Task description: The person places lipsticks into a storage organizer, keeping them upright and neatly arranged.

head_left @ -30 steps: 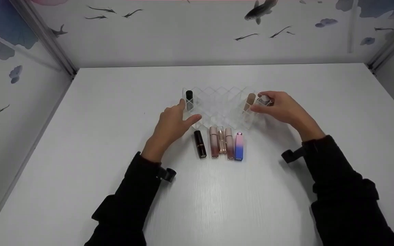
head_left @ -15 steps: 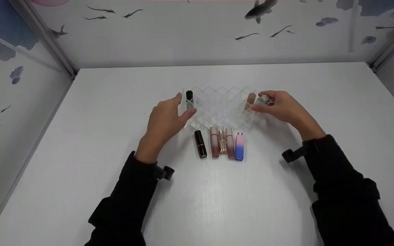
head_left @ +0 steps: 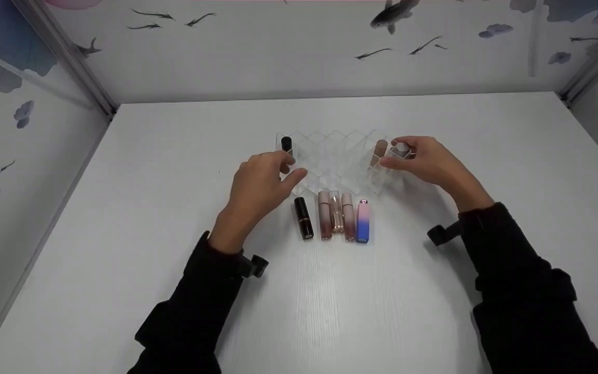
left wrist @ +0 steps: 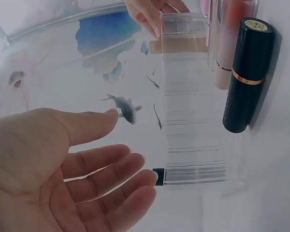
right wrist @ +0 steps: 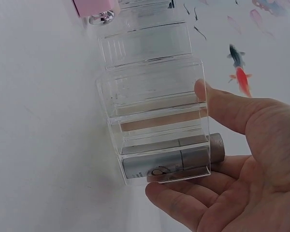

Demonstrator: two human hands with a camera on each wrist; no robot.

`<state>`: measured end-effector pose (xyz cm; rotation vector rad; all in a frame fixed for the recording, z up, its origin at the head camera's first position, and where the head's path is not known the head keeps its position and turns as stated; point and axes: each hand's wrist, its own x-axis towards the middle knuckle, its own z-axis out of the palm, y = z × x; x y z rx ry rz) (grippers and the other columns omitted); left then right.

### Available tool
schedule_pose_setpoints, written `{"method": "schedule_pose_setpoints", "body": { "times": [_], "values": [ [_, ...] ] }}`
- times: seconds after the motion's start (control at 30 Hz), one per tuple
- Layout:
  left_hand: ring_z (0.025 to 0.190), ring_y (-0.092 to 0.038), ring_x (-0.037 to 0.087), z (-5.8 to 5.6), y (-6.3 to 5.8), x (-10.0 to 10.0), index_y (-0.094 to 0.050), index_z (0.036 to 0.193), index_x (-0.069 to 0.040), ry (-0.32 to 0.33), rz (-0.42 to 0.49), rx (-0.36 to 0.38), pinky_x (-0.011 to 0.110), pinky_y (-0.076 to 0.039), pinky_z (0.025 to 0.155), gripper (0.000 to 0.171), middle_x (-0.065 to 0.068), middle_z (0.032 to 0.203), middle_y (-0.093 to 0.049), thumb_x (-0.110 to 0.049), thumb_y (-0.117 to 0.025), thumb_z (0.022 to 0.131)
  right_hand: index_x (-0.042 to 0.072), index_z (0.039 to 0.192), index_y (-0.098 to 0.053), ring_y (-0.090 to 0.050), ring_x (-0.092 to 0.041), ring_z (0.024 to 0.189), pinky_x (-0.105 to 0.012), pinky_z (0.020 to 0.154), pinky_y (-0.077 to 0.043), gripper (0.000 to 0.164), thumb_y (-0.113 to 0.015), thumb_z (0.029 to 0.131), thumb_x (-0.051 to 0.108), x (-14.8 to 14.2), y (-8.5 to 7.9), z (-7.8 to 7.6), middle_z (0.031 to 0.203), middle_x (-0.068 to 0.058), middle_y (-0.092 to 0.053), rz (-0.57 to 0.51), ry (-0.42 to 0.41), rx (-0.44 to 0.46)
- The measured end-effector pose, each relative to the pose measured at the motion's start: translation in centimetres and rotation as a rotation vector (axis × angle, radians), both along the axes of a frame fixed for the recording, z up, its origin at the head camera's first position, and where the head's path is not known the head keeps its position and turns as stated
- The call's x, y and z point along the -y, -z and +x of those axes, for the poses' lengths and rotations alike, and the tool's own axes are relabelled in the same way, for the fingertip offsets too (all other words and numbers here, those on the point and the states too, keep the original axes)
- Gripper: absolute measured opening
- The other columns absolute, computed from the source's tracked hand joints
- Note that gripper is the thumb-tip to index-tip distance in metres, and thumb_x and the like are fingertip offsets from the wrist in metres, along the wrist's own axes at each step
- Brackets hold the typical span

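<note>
A clear lipstick organizer with diamond-shaped compartments stands on the white table. My right hand grips its right end, thumb at the near side and fingers round the far side. There a silver tube stands in the end compartment, beside a tan tube. At the left end is a black-capped tube, partly hidden behind my left hand. In the left wrist view that hand's fingers are loosely bent, holding nothing, with fingertips close to the black cap.
In front of the organizer lies a black lipstick with a gold band. Beside it are two pinkish lip gloss tubes, a clear slim tube between them, and a pink-and-blue tube. Patterned panels border the table.
My left hand drew back slightly left from the organizer's end, then came in again over its left front, fingers more bent. My right hand and the tubes have stayed put.
</note>
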<state>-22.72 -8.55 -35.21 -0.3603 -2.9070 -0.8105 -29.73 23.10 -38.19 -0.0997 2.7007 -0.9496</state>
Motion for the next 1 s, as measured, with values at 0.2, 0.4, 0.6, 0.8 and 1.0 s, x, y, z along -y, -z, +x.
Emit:
{"method": "schedule_pose_setpoints", "body": {
  "times": [0.2,0.4,0.6,0.8,1.0],
  "values": [
    [0.079,-0.066,0.018,-0.1,0.6,-0.3,-0.070,0.102,-0.012,0.009,-0.086,0.067,0.033,-0.050,0.064,0.033,0.004,0.090,-0.072,-0.041,-0.062,0.089,0.012,0.143,-0.039,-0.045,-0.025,0.104,-0.038,0.083,-0.041,0.094,-0.062,0.073,0.071,0.1,0.0,-0.1,0.126,-0.013,-0.052,0.002,0.002,0.011],
    [0.057,-0.054,0.014,0.0,0.8,-0.4,-0.072,0.079,-0.013,-0.015,-0.100,0.090,0.026,-0.039,0.050,0.031,-0.001,0.068,-0.065,-0.041,-0.063,0.088,0.013,0.143,-0.041,-0.045,-0.025,0.102,-0.035,0.078,-0.039,0.093,-0.062,0.073,0.071,0.1,0.0,-0.1,0.122,-0.012,-0.053,0.006,0.006,0.012],
    [0.054,-0.051,0.012,0.0,1.4,-0.8,-0.074,0.079,-0.012,-0.031,-0.162,0.175,0.025,-0.035,0.046,0.034,-0.002,0.067,-0.065,-0.043,-0.063,0.087,0.014,0.144,-0.039,-0.046,-0.024,0.102,-0.036,0.079,-0.039,0.094,-0.062,0.073,0.071,-0.1,-0.1,-0.1,0.124,-0.012,-0.053,0.004,-0.002,0.013],
    [0.050,-0.039,0.011,0.0,1.9,-1.1,-0.055,0.053,-0.013,-0.050,-0.230,0.219,0.025,-0.027,0.042,0.047,-0.005,0.052,-0.041,-0.045,-0.064,0.086,0.014,0.143,-0.040,-0.046,-0.023,0.103,-0.036,0.081,-0.039,0.093,-0.064,0.073,0.069,-0.2,-0.2,0.0,0.122,-0.011,-0.054,-0.017,0.010,0.016],
    [0.050,-0.039,0.012,-0.1,2.5,-1.1,-0.047,0.052,-0.016,-0.062,-0.254,0.262,0.026,-0.027,0.043,0.050,-0.005,0.052,-0.038,-0.051,-0.062,0.085,0.014,0.144,-0.040,-0.045,-0.025,0.106,-0.039,0.085,-0.041,0.094,-0.064,0.073,0.070,-0.1,-0.2,0.0,0.126,-0.012,-0.052,-0.005,0.012,0.022]
  ]
}}
